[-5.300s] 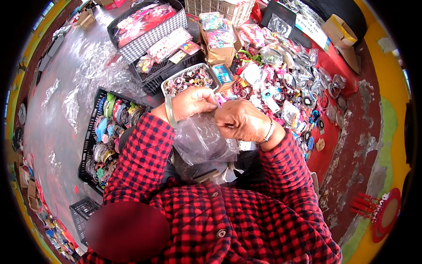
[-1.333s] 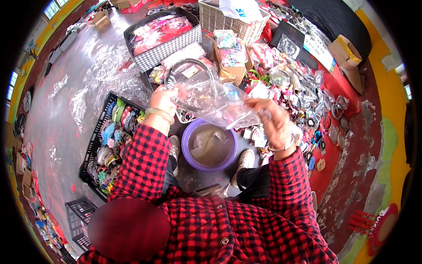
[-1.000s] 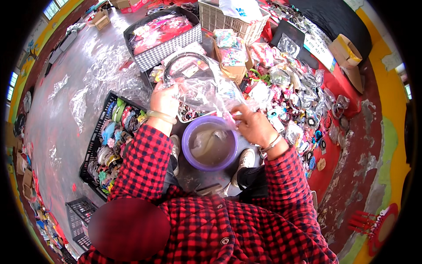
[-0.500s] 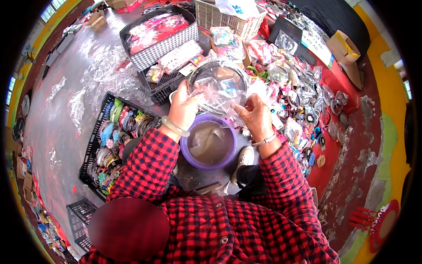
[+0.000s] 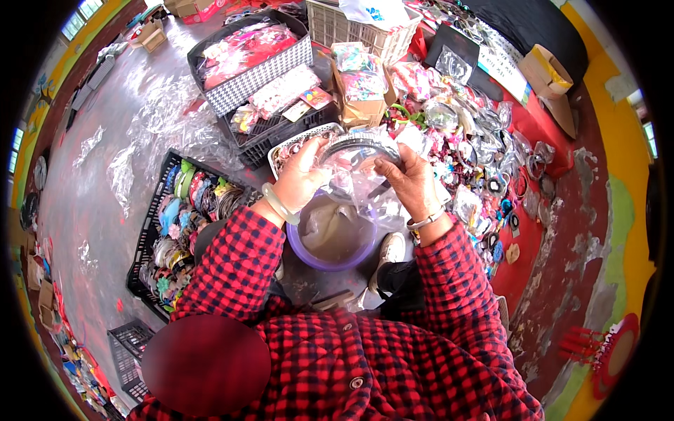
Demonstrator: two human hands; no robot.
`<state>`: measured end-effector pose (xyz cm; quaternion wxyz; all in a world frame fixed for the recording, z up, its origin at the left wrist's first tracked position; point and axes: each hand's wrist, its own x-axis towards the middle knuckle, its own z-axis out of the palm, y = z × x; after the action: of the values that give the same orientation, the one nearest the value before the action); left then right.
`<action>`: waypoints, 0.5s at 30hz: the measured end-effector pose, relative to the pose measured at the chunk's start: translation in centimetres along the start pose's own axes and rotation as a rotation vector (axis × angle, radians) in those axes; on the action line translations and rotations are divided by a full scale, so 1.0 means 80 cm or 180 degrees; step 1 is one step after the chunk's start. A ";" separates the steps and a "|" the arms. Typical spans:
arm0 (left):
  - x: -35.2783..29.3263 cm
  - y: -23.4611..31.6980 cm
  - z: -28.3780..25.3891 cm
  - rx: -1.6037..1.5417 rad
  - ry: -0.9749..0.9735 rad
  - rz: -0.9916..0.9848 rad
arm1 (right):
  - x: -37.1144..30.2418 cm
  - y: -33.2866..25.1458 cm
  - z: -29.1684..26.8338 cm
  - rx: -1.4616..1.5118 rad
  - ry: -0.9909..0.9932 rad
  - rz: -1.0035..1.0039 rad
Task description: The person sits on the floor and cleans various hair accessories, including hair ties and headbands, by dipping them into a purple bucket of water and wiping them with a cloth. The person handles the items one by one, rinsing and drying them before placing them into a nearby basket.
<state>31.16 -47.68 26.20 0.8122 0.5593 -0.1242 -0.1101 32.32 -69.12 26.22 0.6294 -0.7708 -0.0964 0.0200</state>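
Note:
Above a purple basin (image 5: 331, 266), both my hands hold a black headband (image 5: 357, 142) in a clear plastic bag (image 5: 361, 184). My left hand (image 5: 298, 175) is closed on its left side, fingers partly hidden behind it. My right hand (image 5: 415, 184) pinches the right side, thumb toward the middle. The dark band arches away from me, and the loose plastic hangs down over the basin's far rim. Greyish, cloudy-looking contents with a pale lump show inside the basin, which stands between my feet.
A black crate (image 5: 151, 245) of colourful headbands stands at left. Farther off are a checked bin (image 5: 263, 74) of pink packets, a cardboard box (image 5: 361, 109) and a beige crate (image 5: 351, 35). Bagged hair accessories (image 5: 484, 168) are heaped at right on red cloth. Loose plastic (image 5: 123, 175) litters the floor.
The headband has tipped from a face-on ring to a flatter arch and come slightly nearer me. My right hand has moved up to its side; the plastic now hangs lower.

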 end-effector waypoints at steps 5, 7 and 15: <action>0.003 -0.003 -0.001 -0.0142 0.0280 0.0097 | -0.001 -0.007 0.009 0.0753 0.0286 0.0357; 0.003 0.013 0.012 -0.0426 0.0295 -0.0089 | -0.001 -0.007 0.018 0.1243 0.0524 0.0426; 0.012 -0.014 0.015 -0.0489 0.0988 -0.0446 | -0.013 -0.024 0.055 -0.1865 0.0550 -0.0734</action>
<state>31.65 -49.42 25.64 0.8522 0.5132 0.0506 -0.0880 30.40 -64.70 27.05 0.3847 -0.9020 -0.1310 -0.1454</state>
